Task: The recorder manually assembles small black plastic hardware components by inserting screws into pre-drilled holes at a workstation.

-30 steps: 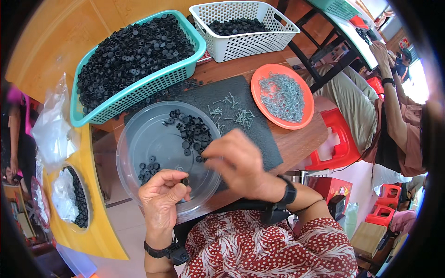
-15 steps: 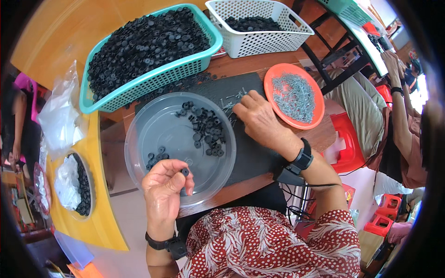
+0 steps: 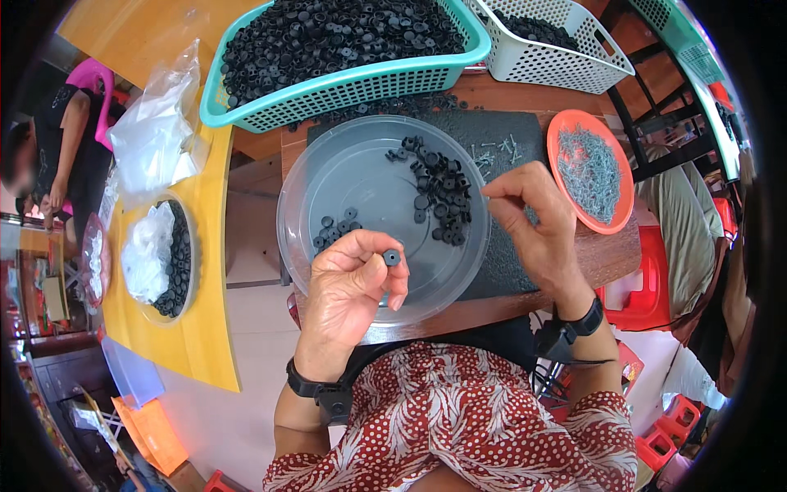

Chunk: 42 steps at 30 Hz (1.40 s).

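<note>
My left hand point(image 3: 354, 283) pinches a small round black rubber piece point(image 3: 392, 257) with a hole in its middle, over the near part of a clear plastic tub point(image 3: 291, 238). My right hand point(image 3: 541, 225) is raised at the tub's right rim, thumb and forefinger pressed together on what looks like a thin metal screw, mostly hidden. Inside the tub, many black rubber pieces point(image 3: 447, 193) lie on the right, and a smaller heap point(image 3: 332, 228) lies on the left. Loose screws point(image 3: 500, 152) are scattered on the dark mat point(image 3: 516, 254) beside the tub.
An orange plate point(image 3: 566, 197) heaped with screws stands at the right. Behind are a teal basket point(image 3: 352, 86) full of black pieces and a white basket point(image 3: 557, 70). On the left, a yellow board point(image 3: 215, 328) bears plastic bags point(image 3: 152, 148) and a bowl point(image 3: 184, 299).
My right hand has lifted from the loose screws on the mat and come to the tub's rim with its fingertips pinched. My left hand still holds its rubber piece. The view has shifted.
</note>
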{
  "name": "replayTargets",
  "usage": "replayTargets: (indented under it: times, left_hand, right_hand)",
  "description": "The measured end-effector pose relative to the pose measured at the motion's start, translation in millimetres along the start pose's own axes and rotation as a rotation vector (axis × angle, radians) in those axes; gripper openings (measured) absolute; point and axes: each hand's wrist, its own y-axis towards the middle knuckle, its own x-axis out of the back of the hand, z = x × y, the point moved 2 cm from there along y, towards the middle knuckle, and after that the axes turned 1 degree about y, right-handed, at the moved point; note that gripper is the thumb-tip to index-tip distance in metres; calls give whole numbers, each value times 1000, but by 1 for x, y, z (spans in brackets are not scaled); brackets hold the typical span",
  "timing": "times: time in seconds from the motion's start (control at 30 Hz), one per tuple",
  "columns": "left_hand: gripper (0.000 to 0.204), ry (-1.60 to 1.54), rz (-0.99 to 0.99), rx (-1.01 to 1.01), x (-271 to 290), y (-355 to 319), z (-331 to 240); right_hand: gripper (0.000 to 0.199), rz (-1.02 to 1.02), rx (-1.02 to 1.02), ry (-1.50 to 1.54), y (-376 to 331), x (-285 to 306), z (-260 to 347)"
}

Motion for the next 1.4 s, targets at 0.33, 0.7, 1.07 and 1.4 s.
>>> replayTargets:
  times: [0.33, 0.7, 1.07, 1.4]
  left_hand:
    - [27, 28, -50, 10, -2, -4, 6]
    - [25, 31, -73, -19, -8, -7, 7]
    - [22, -14, -122, 1, -10, -6, 9]
    - [18, -12, -125, -8, -8, -3, 9]
  right_hand:
    - [13, 30, -142, 594, -15, -51, 30]
    - [13, -126, -56, 602, -25, -67, 28]
    - [18, -128, 56, 429, -26, -67, 27]
    - [18, -111, 32, 307, -23, -64, 34]
